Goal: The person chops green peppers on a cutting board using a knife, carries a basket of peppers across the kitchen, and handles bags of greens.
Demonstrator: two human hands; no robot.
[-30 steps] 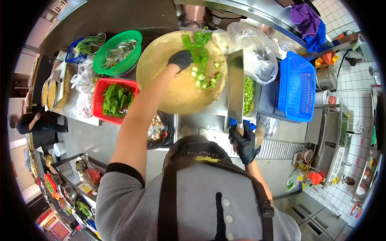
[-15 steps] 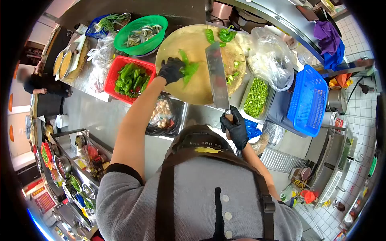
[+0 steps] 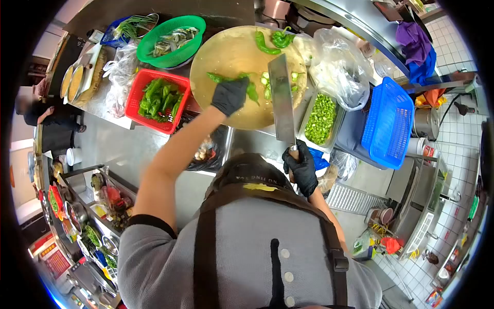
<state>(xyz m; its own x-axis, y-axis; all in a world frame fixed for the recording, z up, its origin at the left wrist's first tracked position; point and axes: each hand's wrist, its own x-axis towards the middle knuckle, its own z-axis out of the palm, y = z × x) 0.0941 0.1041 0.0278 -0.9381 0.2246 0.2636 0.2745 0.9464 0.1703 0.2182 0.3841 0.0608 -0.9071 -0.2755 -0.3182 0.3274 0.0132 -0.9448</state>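
Peppers (image 3: 252, 93): at left hand (image 3: 230, 96) fingertips, grip unclear. Cleaver (image 3: 281, 98): right hand (image 3: 300, 169) closed round handle (image 3: 294, 152). Round board (image 3: 216, 54). Kitchen, white tiles (image 3: 454, 77).

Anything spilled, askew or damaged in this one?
Nothing stands out: cut pepper pieces lie on the round board, chopped green pepper sits inside its tray, and I see no clear spill or damage.
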